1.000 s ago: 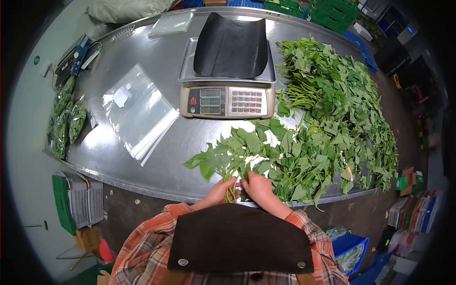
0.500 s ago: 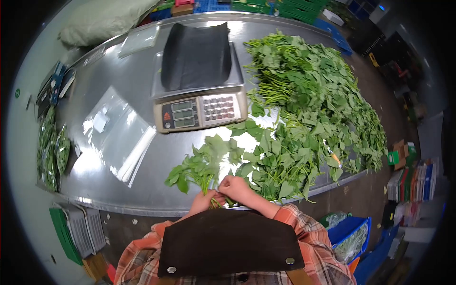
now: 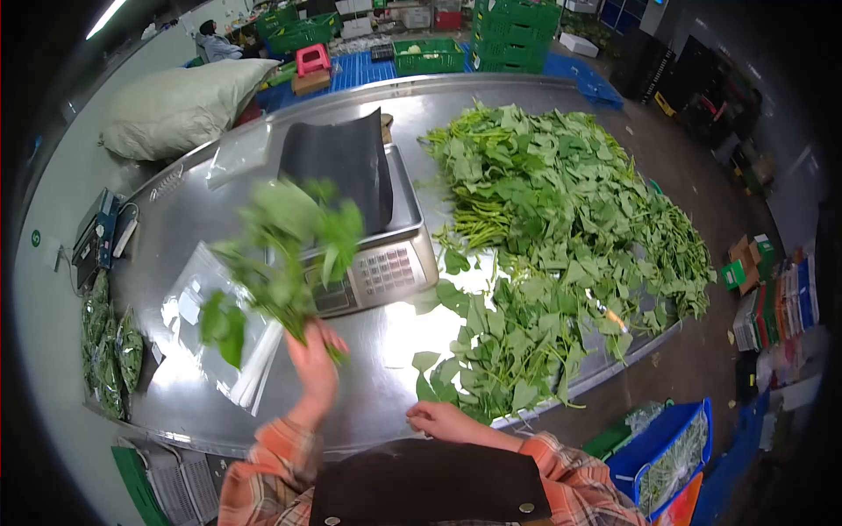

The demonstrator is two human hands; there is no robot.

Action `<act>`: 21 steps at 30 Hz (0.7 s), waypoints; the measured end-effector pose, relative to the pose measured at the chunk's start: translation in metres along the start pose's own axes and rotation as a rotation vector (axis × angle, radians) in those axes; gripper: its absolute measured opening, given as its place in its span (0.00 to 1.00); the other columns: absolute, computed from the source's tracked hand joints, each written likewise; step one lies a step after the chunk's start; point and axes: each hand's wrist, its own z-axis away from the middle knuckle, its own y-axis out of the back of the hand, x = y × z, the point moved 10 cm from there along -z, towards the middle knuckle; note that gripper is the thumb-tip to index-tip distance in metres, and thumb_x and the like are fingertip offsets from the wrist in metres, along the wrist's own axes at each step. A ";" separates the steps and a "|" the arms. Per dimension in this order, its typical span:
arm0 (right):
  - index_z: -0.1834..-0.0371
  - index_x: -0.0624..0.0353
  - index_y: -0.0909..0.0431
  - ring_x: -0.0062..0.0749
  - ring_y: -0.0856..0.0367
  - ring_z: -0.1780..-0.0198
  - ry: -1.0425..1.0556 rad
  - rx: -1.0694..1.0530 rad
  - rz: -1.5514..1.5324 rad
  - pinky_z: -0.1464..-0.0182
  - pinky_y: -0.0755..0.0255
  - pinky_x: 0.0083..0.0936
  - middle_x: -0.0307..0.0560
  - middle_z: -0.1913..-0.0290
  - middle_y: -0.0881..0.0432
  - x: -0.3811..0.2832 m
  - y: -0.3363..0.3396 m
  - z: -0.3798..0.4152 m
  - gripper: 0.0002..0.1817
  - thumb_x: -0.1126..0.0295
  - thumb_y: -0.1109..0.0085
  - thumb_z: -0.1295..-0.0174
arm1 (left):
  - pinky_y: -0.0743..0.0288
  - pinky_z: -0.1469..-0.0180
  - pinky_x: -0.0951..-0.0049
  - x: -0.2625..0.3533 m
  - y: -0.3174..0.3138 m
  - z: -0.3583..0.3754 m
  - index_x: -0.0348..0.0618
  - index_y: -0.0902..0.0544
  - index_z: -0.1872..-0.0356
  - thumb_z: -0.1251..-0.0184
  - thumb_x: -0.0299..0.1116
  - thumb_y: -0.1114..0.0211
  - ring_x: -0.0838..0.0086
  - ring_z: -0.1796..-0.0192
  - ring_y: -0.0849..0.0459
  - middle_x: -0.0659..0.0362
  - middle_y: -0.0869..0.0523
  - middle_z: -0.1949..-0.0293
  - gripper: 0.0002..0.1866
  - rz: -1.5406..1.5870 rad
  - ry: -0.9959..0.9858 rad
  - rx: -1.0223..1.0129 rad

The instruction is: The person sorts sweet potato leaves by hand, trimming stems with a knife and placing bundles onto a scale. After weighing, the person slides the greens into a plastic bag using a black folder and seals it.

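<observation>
A bunch of leafy greens (image 3: pixel 285 254), blurred by motion, is gripped by its stems in my left hand (image 3: pixel 314 364). The bunch is raised in front of the scale (image 3: pixel 386 270), which carries a black curved tray (image 3: pixel 338 167), and hides part of the scale's display. My right hand (image 3: pixel 438 421) is near the table's front edge, fingers curled together, beside the loose greens (image 3: pixel 517 351); whether anything small is between its fingers is hidden. A larger heap of greens (image 3: pixel 544 175) covers the table's right side. Clear plastic bags (image 3: pixel 210 324) lie left of the scale, partly behind the bunch.
Packed bags of greens (image 3: pixel 105 351) are at the table's left end. Behind the metal table (image 3: pixel 368 377) are a white sack (image 3: pixel 175 105), green crates (image 3: pixel 509 39) and a pink stool (image 3: pixel 313 59). A person (image 3: pixel 215 42) is far back left. A blue crate (image 3: pixel 671 456) stands lower right.
My left hand has lifted the bunch and carried it left and forward, away from my right hand. My right hand has come off the stems. The head view has tilted up.
</observation>
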 end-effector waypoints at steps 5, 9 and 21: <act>0.55 0.57 0.24 0.44 0.19 0.61 0.043 -0.002 0.212 0.58 0.26 0.33 0.52 0.63 0.18 0.022 0.001 0.003 0.16 0.57 0.48 0.38 | 0.34 0.79 0.71 0.076 -0.039 -0.156 0.39 0.34 0.64 0.29 0.31 0.52 0.73 0.81 0.31 0.58 0.30 0.79 0.06 -0.545 -0.461 0.176; 0.51 0.57 0.26 0.40 0.20 0.56 -0.088 0.051 0.036 0.55 0.28 0.31 0.51 0.59 0.19 0.038 0.010 0.014 0.18 0.56 0.50 0.35 | 0.28 0.54 0.52 -0.034 -0.042 -0.255 0.36 0.29 0.55 0.37 0.46 0.41 0.51 0.51 0.22 0.40 0.23 0.56 0.22 -1.419 -0.178 -0.014; 0.58 0.62 0.21 0.36 0.18 0.70 -0.070 0.529 0.090 0.63 0.26 0.29 0.49 0.70 0.17 -0.051 0.192 -0.017 0.15 0.61 0.51 0.35 | 0.28 0.61 0.66 -0.010 -0.054 -0.097 0.38 0.24 0.65 0.47 0.19 0.42 0.58 0.64 0.22 0.51 0.22 0.68 0.07 -0.760 -0.738 -0.269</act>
